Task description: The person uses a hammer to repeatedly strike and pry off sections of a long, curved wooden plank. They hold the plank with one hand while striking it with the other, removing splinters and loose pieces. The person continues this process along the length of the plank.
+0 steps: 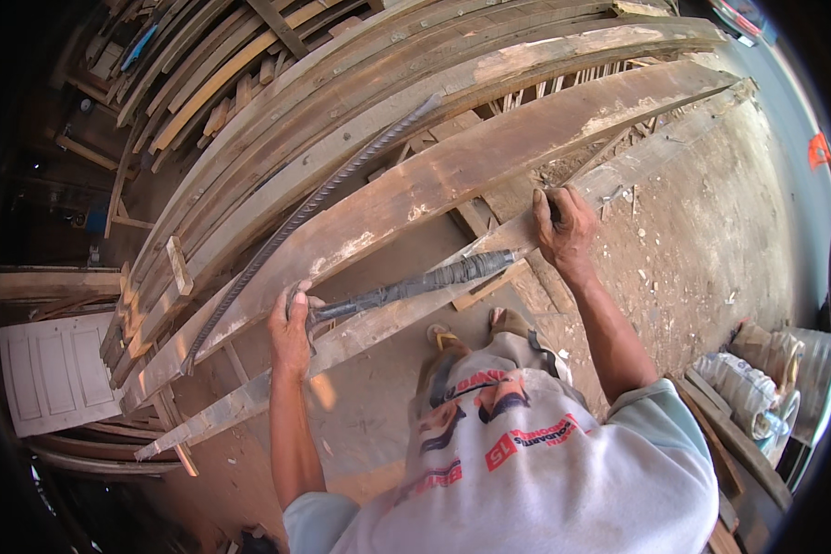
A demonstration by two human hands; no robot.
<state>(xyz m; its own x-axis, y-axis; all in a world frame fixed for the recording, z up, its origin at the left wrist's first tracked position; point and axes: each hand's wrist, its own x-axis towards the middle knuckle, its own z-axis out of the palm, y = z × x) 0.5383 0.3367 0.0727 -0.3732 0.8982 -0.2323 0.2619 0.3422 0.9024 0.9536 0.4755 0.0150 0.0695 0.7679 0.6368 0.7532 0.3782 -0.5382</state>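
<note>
My left hand (pixel 291 331) is closed around the left end of a dark long-handled tool (pixel 388 294), whose far end is wrapped in black tape. Its head is mostly hidden by my fingers, so I cannot tell its kind. The tool lies slantwise over a narrow worn plank (pixel 351 343). Further right, my right hand (pixel 566 229) is curled into a fist on the same plank, past the taped end; whatever it may hold is hidden. Just beyond lies a wide brown beam (pixel 462 171). A ribbed steel rod (pixel 309 208), bent slightly, rests across that beam.
Several long beams (pixel 369 102) run parallel beyond, with stacked lumber (pixel 203 83) at the far left. A white panelled door (pixel 60 374) leans at left. Sacks (pixel 748 383) and boards (pixel 734 439) sit at right. Wood chips litter the dirt floor (pixel 683 249).
</note>
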